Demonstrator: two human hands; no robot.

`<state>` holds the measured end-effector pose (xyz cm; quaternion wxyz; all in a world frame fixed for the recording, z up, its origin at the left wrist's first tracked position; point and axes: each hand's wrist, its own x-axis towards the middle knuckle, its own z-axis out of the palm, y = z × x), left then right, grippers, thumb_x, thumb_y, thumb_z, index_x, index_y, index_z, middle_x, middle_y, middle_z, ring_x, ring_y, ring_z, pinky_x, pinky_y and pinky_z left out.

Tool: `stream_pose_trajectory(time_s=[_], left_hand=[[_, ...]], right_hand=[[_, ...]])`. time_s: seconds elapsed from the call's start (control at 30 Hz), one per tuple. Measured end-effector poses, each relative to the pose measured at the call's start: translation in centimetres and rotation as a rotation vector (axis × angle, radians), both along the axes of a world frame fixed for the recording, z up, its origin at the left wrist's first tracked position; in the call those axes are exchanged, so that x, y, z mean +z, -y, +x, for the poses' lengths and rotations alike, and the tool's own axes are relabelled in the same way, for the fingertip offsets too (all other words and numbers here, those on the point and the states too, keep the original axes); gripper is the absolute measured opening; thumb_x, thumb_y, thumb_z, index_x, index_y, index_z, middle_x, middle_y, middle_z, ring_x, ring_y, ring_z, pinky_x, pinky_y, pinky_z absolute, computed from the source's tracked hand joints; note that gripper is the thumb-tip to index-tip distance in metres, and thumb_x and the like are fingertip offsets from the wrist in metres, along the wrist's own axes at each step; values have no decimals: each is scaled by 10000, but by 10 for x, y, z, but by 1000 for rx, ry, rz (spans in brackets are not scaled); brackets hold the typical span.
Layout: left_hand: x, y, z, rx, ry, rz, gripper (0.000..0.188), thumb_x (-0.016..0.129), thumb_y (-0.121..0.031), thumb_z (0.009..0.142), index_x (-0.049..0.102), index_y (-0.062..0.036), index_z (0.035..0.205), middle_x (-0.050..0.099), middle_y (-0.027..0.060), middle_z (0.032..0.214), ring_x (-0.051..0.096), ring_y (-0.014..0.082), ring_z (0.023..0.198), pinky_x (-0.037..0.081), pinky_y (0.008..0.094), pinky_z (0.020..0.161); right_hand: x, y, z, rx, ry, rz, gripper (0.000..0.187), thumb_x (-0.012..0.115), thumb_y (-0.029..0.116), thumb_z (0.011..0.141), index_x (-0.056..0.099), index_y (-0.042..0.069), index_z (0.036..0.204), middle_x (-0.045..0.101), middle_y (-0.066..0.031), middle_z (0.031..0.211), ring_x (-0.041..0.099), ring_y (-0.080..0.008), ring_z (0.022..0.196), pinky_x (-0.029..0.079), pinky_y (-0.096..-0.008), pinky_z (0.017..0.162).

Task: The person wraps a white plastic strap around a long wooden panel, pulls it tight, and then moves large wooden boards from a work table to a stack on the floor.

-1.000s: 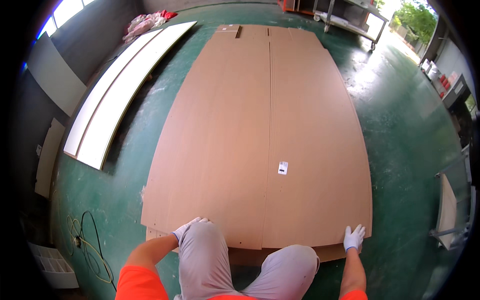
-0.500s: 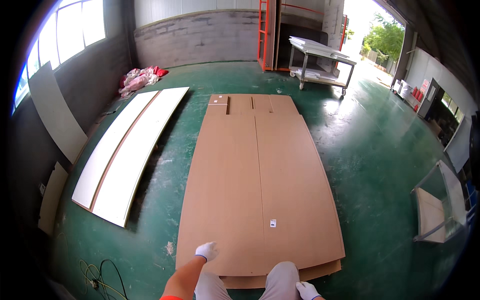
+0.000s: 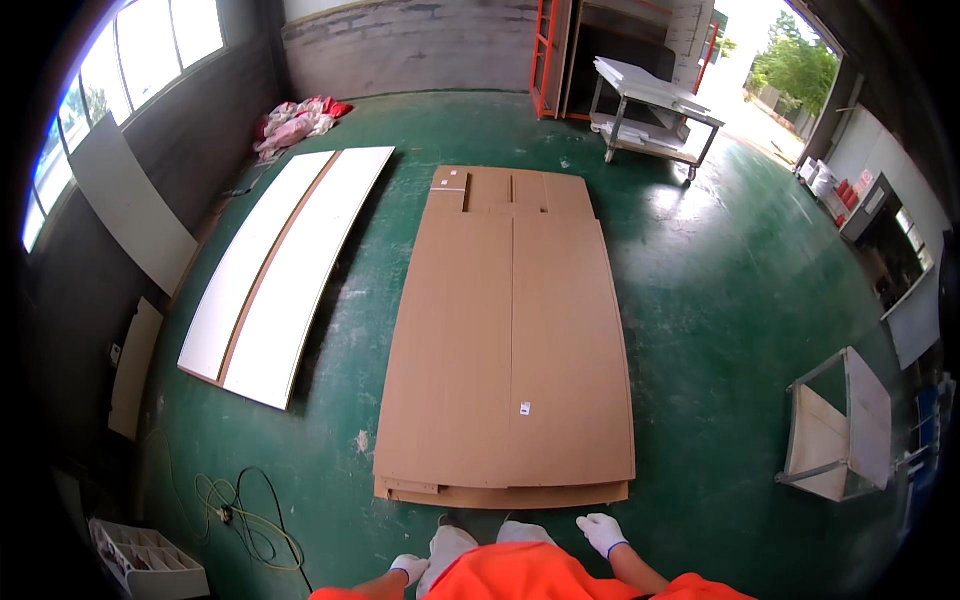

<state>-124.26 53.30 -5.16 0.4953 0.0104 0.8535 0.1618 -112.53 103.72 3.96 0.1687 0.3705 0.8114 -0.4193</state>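
Both my hands wear white gloves and hang by my legs, apart from the boards. My left hand [image 3: 410,568] is beside my left thigh, its fingers partly hidden against the grey trousers. To the right of my legs is my right hand [image 3: 602,535], fingers loosely bent and nothing in it. Just ahead of my feet lies a stack of large brown boards [image 3: 460,340] on the floor. A long seam runs down its top, and a small white label [image 3: 525,408] sticks near the close end. Smaller brown pieces [image 3: 487,188] lie at the far end.
White panels [image 3: 290,290] with a brown strip lie at left. Tangled cables [image 3: 235,515] and a divided white box [image 3: 150,560] are at lower left. A wheeled table [image 3: 655,90] stands at back right, a metal-framed rack [image 3: 845,430] at right. Red-and-white cloth [image 3: 297,125] lies by the wall.
I have straightened up and moved back from the brown stack. My left hand has drawn back from over the boards to my thigh. My right hand has come off my knee.
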Motion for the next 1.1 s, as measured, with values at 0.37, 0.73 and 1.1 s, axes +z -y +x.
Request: stream_pose_trajectory(time_s=[0.37,0.73,1.1], left_hand=[[28,-55,-12,704,-257,438,613,622,-366,876,600,81,1295,625,266,1311,581,346,1270,436,374,1086],[66,-42,85,1389,-560,455,333,697,-127,876,686,51,1158,729,151,1049,692,213,934,540,323,871],[491,-200,179,300,-1555,1122,105,681,-80,872,689,12,923,680,63,807,626,165,703,511,292,642]], right_hand=[[24,10,32,-126,208,-203,294,676,328,917,684,37,879,557,-38,623,491,-146,497,393,-336,460],[28,-45,-36,135,215,-245,325,683,257,931,666,-20,1099,626,-54,776,563,-138,603,469,-312,535],[-22,-197,-16,784,349,36,429,644,367,942,717,-30,1087,721,-106,881,640,-199,761,514,-362,708]])
